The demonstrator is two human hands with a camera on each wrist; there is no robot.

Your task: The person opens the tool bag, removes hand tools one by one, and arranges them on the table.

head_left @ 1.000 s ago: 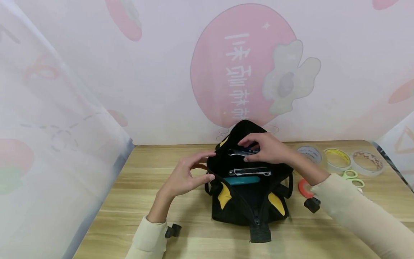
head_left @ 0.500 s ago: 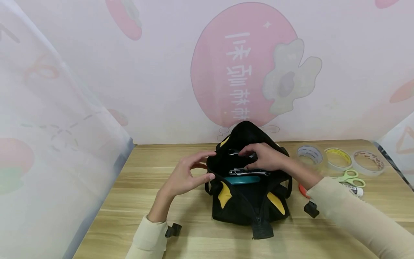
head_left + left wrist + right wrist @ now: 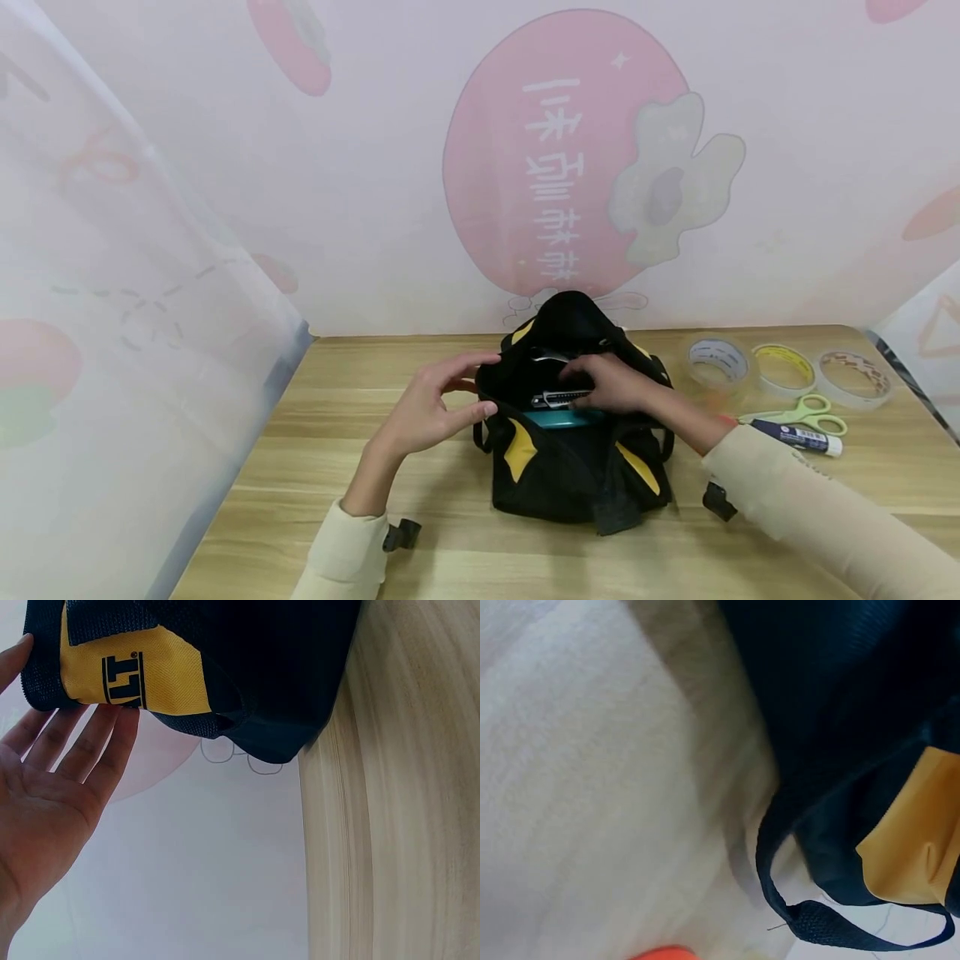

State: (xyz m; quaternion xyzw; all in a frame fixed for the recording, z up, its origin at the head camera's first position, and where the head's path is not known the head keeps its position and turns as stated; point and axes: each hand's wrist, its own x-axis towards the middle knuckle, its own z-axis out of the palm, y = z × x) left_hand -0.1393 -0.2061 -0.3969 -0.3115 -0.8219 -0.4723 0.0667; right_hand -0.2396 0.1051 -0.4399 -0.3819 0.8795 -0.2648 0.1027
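Observation:
A black bag with yellow panels stands unzipped on the table. My left hand touches its left rim, with thumb and fingers apart; in the left wrist view the straight fingers lie against a yellow panel's edge. My right hand reaches inside the bag, its thumb at the silver utility knife and covering the knife's right end. Whether it grips the knife cannot be made out. A teal object lies in front of the knife. Behind is a shiny metal tool, partly hidden.
Right of the bag, three tape rolls stand in a row: a clear one, a yellow-cored one and another. Light green scissors and a dark blue tube lie near the right sleeve. An orange-red object shows in the right wrist view.
My right hand has moved down and forward, from the back of the bag's inside to the utility knife. The bag's zip end has shifted slightly right. My left hand has stayed in place.

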